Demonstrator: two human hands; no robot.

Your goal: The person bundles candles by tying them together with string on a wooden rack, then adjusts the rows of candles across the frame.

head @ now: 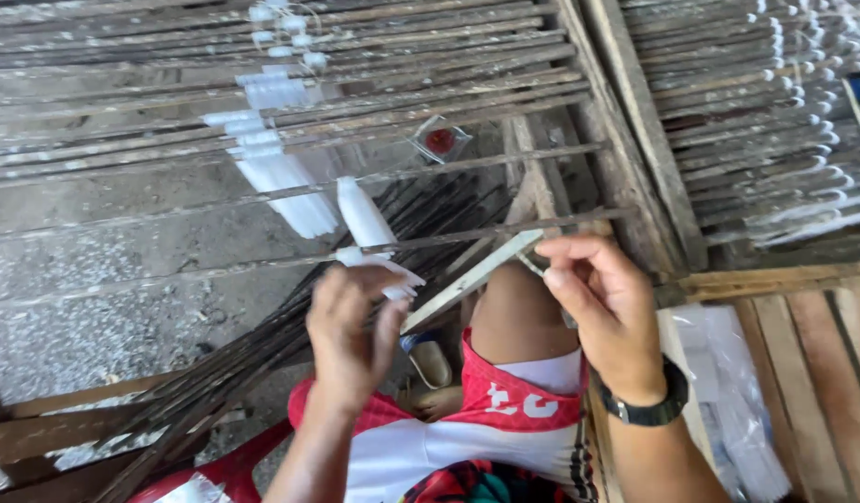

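Mid-frame, my left hand (348,328) pinched white candles (379,244) off a thin rod (467,233); my right hand (605,303) gripped its end; sliding them free needed care

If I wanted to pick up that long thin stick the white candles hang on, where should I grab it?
Probably by a bare stretch of the thin stick, between the left hand and the right hand. Pinch it from above with your fingertips. The white candles hang beside that stretch and look soft, so squeezing near them could bend them. The stick is narrow and lies flat across the wooden rack.
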